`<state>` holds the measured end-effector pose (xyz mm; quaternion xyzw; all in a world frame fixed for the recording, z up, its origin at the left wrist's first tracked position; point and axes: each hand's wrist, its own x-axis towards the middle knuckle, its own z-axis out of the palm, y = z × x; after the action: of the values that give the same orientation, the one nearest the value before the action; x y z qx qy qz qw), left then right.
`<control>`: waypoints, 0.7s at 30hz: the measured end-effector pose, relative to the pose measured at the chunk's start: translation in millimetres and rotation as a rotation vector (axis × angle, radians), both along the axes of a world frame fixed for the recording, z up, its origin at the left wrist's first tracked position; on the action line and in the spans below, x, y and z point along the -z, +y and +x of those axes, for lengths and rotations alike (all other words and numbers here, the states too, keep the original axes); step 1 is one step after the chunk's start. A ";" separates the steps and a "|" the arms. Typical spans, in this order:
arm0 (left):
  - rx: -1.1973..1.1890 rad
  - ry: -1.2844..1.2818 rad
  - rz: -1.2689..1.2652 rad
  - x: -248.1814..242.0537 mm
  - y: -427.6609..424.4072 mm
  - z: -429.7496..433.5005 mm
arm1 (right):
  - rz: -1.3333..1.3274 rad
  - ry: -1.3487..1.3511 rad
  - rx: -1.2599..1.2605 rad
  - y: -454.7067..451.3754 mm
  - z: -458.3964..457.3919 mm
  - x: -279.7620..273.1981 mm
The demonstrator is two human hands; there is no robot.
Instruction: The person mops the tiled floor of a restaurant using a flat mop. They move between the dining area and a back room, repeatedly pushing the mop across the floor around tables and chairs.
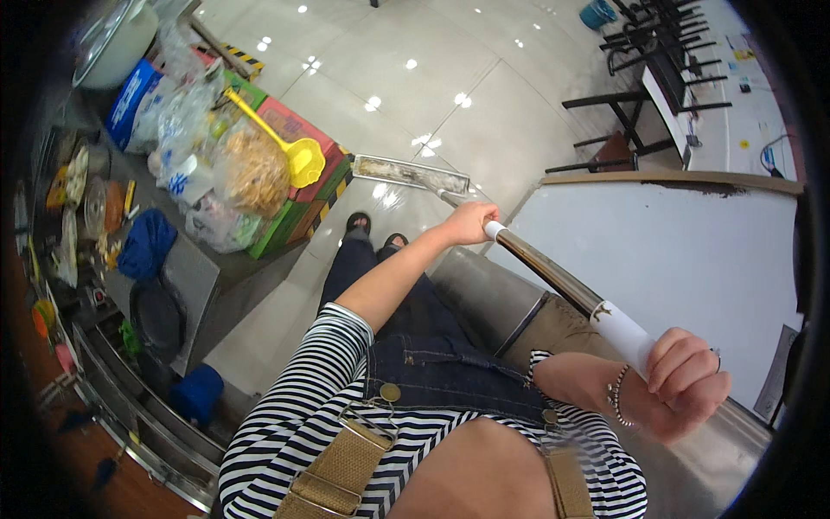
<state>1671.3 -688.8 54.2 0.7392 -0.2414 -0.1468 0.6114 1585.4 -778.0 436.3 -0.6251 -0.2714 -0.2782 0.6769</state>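
Note:
A flat mop with a metal pole [551,266] runs diagonally across the view. My left hand [470,222] grips the pole partway down, just below a white collar [496,230]. Higher up, my right hand [687,383] is closed around the end of the white sleeve [622,337] at the top of the handle. The long rectangular mop head [408,174] lies on the glossy tiled floor [415,97], beyond my feet. Its top looks grimy.
At left, boxes [282,123] hold plastic bags [249,168] and a yellow scoop [305,159]. A blue cloth [148,243] lies nearby. A white-topped counter [648,240] stands close on the right, with stacked black chairs [668,84] beyond. A blue bin [596,13] is farther off.

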 end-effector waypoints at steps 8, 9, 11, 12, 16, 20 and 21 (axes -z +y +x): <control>-0.363 -0.129 -0.062 14.7 44.2 -52.0 | -0.295 0.068 0.042 82.3 -54.1 0.4; -0.328 -0.094 -0.012 19.5 56.7 -61.4 | -0.372 0.092 0.063 100.6 -67.2 1.0; -0.304 -0.144 -0.045 27.2 81.5 -75.1 | -0.409 0.118 -0.041 131.3 -82.5 3.2; -0.276 -0.109 -0.048 29.8 92.4 -84.0 | -0.332 0.066 -0.037 145.5 -87.3 6.7; -0.160 -0.121 -0.030 31.4 142.2 -132.7 | -0.274 -0.059 0.021 206.4 -124.3 8.2; -0.016 -0.061 0.091 26.9 213.5 -197.4 | -0.385 -0.072 -0.037 269.0 -177.6 0.2; -0.003 -0.069 0.111 23.5 229.5 -212.3 | -0.410 -0.060 -0.061 284.1 -190.9 -2.5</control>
<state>1459.1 -459.3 30.6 0.7770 -0.2526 -0.1336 0.5610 1394.5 -493.8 438.8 -0.7329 -0.3609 -0.2150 0.5351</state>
